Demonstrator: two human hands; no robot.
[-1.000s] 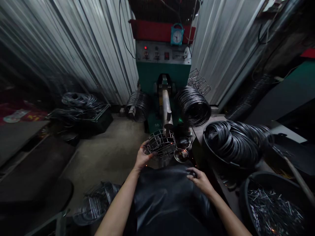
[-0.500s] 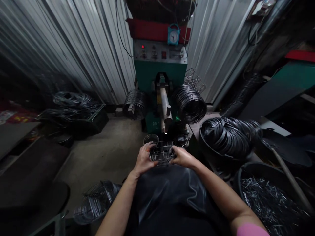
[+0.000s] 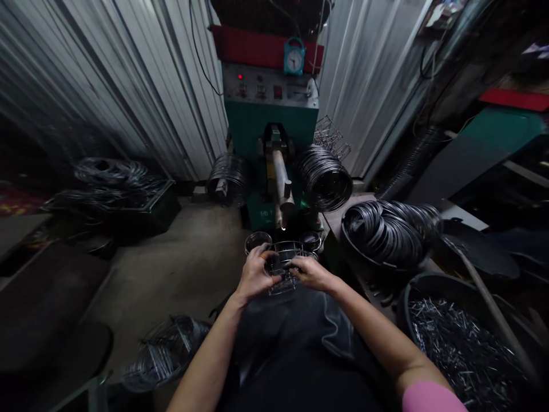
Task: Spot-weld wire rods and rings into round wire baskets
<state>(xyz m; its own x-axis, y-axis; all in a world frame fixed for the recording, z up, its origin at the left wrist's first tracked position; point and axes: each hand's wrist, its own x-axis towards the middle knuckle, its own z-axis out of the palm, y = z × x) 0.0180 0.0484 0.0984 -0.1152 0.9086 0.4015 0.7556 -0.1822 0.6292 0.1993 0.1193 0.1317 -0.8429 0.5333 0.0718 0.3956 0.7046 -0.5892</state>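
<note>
Wearing a plain pink sleeve at near right, short, ending near the elbow of the right arm. Covered over the lap by a black apron-like sheet, leathery in sheen, creased toward the right with pale highlights, duller at the near edge. Wearing an orange band on one finger of the left hand.
</note>
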